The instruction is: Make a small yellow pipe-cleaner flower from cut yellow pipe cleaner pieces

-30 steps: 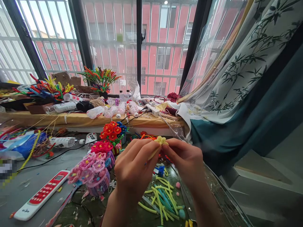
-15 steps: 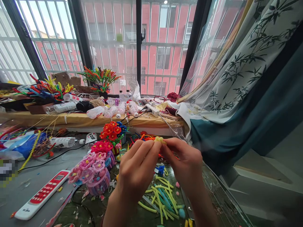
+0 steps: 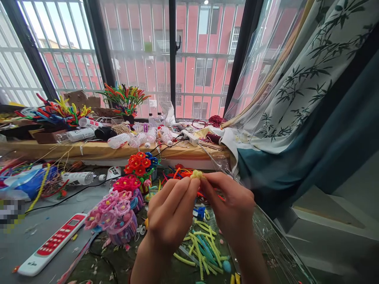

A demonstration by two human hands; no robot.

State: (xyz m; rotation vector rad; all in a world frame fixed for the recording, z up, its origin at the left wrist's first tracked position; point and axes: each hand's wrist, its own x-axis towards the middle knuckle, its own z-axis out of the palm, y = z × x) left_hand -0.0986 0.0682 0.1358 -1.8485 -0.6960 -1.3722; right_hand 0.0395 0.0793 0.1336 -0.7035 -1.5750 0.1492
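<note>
Between the fingertips of both hands is a small bunched piece of pale yellow pipe cleaner (image 3: pixel 196 174). My left hand (image 3: pixel 171 209) pinches it from the left, and my right hand (image 3: pixel 232 197) pinches its right side; the fingers partly hide it. On the table below the hands lie loose yellow-green and teal pipe cleaner pieces (image 3: pixel 204 248). A blue pipe cleaner piece (image 3: pixel 200 213) shows between the wrists. Left of my left hand stand striped pots of pink fuzzy flowers (image 3: pixel 122 227) and red-orange flowers (image 3: pixel 139 163).
A red and white glue gun or remote-like device (image 3: pixel 53 244) lies on the grey surface at left. A black cable (image 3: pixel 68 201) crosses there. Plastic bottles (image 3: pixel 120 140), a power strip (image 3: pixel 189 137) and bundled pipe cleaners (image 3: pixel 59 112) crowd the windowsill. A curtain (image 3: pixel 308 86) hangs at right.
The hands stay together at nearly the same place. The yellow piece has shifted slightly left and shows a little more above the left fingertips.
</note>
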